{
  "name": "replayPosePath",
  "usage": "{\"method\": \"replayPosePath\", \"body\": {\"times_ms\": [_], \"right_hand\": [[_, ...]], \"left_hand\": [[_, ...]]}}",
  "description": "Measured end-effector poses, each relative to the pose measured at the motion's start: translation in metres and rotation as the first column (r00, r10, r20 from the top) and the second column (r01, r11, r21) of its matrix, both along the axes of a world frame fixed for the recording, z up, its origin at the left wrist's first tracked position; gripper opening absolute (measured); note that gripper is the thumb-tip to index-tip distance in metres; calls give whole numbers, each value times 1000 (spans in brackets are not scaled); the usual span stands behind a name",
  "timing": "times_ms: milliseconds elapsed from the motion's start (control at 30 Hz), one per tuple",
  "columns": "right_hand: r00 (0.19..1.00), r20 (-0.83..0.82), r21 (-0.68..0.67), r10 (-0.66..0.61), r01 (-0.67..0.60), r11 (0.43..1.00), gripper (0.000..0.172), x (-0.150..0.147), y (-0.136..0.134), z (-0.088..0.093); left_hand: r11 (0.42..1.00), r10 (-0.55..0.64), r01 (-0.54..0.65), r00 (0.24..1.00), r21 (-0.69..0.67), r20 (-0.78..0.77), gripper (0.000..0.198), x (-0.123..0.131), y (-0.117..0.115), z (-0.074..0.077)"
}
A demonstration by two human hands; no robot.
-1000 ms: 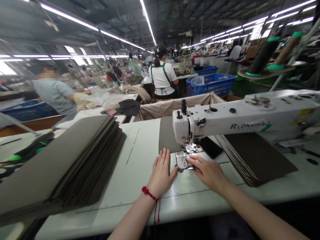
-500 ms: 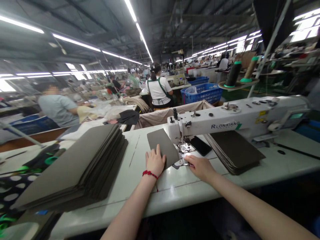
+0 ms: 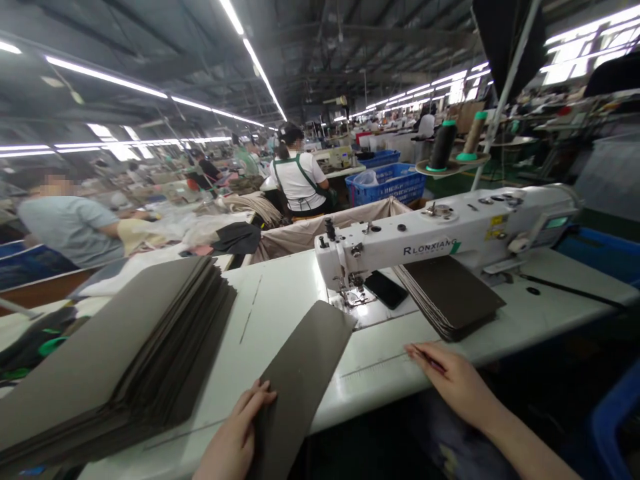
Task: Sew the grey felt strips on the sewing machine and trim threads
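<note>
My left hand (image 3: 234,430) grips the left edge of a grey-brown flat panel (image 3: 311,370), thumb side hidden behind it. The panel lies slanted over the table's front edge, its far corner close to the needle area of the white sewing machine (image 3: 380,243). Past the table's front edge, my right hand (image 3: 453,381) is closed with fingertips pinched; a small dark object shows in the palm, too little visible to name. To the left rises a tall stack of similar panels (image 3: 95,347). A smaller stack of dark panels (image 3: 450,287) sits under the machine arm.
A black phone (image 3: 386,289) lies beside the needle plate. Thread cones (image 3: 442,147) stand on a holder behind the machine. A cloth-lined bin (image 3: 285,239) and a blue crate (image 3: 387,187) are beyond the table. Co-workers sit further off, one in a white shirt (image 3: 296,180).
My left hand has drawn the panel back from the needle area toward me, now holding its edge. My right hand has moved from the needle plate toward the table's front edge. The view has shifted right.
</note>
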State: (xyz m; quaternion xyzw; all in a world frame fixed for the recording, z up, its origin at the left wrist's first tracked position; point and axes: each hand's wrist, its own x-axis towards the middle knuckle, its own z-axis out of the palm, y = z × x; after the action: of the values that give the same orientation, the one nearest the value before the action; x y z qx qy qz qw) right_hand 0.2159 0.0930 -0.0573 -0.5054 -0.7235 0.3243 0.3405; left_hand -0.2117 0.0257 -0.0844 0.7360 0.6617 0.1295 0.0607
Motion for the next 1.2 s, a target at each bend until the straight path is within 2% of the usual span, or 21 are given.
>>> {"method": "replayPosePath", "body": {"times_ms": [67,133,200,267,400,567,700,800,900,1000,1067,1200], "right_hand": [[996,-68,-89,-64,57,994,30,6,-13,-9],[996,-58,-164,-75,65,984,34,8,-21,-15],[998,-19,-194,-56,51,980,36,10,-27,-19],[998,25,-195,-57,60,979,35,10,-34,-20],[992,119,-212,-42,66,975,30,4,-51,-23],[996,84,-252,-28,48,967,25,-11,-65,-37],[983,80,-163,-164,175,971,27,-9,-59,-42],[964,94,-50,-248,253,966,26,-2,-47,-35],[960,197,14,-200,201,979,37,1,-33,-27],[938,328,12,-112,115,993,48,0,-20,-23],[933,347,16,-98,98,995,43,-1,-15,-21],[935,321,34,-153,150,988,19,-3,-13,-18]], "left_hand": [[997,57,-55,998,57,-32,38,13,4,1],[991,61,-46,991,125,-120,35,37,14,3],[988,-51,80,977,131,-207,44,59,26,9],[972,-201,224,949,69,-242,51,74,38,17],[926,-373,375,903,-30,-214,51,83,58,29],[919,-393,392,900,-42,-191,51,81,65,31],[930,-368,365,915,-51,-164,49,90,59,35],[921,-388,388,915,-17,-111,55,119,53,38],[893,-450,450,891,-10,-65,74,156,49,34],[874,-486,486,873,-13,-42,69,180,50,23],[880,-475,475,880,-3,-16,58,185,52,17],[895,-445,444,896,28,6,45,184,50,16]]}}
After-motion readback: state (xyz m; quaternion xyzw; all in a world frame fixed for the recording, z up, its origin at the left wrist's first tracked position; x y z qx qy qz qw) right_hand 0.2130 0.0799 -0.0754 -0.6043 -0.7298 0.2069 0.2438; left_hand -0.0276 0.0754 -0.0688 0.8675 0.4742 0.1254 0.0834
